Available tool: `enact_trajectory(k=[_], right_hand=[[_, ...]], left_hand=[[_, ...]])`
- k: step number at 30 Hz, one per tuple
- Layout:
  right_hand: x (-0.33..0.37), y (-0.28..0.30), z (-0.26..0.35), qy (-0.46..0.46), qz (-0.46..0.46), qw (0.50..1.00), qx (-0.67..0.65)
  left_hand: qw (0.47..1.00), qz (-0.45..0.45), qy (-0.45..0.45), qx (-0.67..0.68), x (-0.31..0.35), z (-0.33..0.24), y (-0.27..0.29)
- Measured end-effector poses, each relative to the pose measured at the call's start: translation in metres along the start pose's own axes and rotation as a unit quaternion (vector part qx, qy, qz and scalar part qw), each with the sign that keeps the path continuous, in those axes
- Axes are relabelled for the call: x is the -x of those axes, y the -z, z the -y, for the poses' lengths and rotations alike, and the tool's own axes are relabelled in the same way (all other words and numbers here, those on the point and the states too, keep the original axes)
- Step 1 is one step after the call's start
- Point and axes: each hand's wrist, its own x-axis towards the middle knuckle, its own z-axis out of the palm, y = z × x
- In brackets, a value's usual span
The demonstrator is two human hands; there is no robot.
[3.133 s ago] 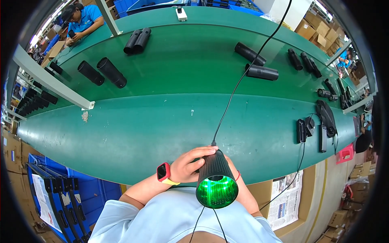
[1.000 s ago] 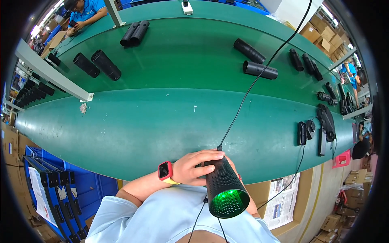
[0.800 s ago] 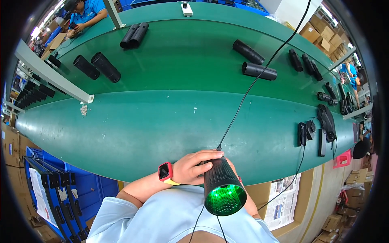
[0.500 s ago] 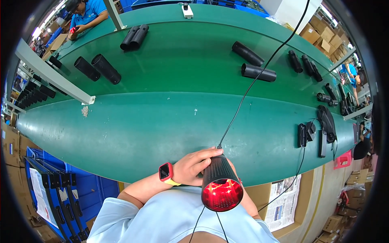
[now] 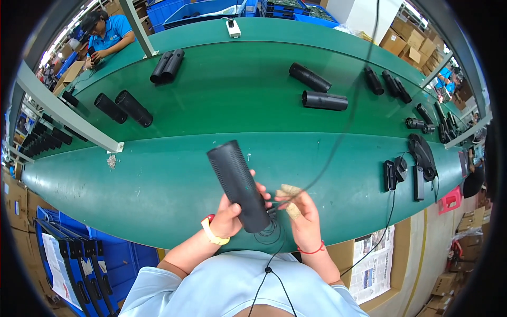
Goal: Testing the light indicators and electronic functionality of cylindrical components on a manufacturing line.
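My left hand [image 5: 228,217] is wrapped round a black perforated cylinder [image 5: 237,182]. The cylinder is tilted, its far end up to the left and its near end by my right hand [image 5: 304,214]. That hand pinches a thin black cable [image 5: 328,164] near the cylinder's lower end; tan covers sit on its thumb and a finger. Whether the cable's plug is in the cylinder is hidden and blurred. No red glow shows on the cylinder.
On the green belt [image 5: 222,105] beyond the bench [image 5: 158,174] lie several black cylinders [image 5: 325,100]. Dark devices with cables [image 5: 390,175] lie at the bench's right. A grey metal post [image 5: 68,113] stands on the left. A co-worker [image 5: 108,37] sits far left, holding a dark object.
The cylinder has swung from its glowing open end facing me to pointing away up-left, and the red light is gone. My right hand has come into view on the cable.
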Motion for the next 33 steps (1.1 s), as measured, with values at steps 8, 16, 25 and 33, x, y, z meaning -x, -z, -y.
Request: enact_trajectory(k=[8, 16, 25, 33], right_hand=[[-0.001, 0.004, -0.006, 0.013, -0.003, 0.986, -0.168], [0.0, 0.012, 0.006, 0.064, -0.052, 0.979, -0.185], [-0.004, 0.033, 0.021, 0.034, 0.093, 0.995, 0.033], [0.001, 0.032, 0.003, 0.144, 0.183, 0.942, 0.242]], left_hand=[[0.997, -0.062, 0.017, 0.032, 0.0, 0.007, -0.006], [1.0, -0.023, -0.004, -0.007, -0.007, 0.006, -0.018], [0.996, 0.004, -0.07, -0.061, -0.009, -0.005, -0.011], [0.995, -0.034, 0.07, -0.063, -0.021, -0.005, -0.028]])
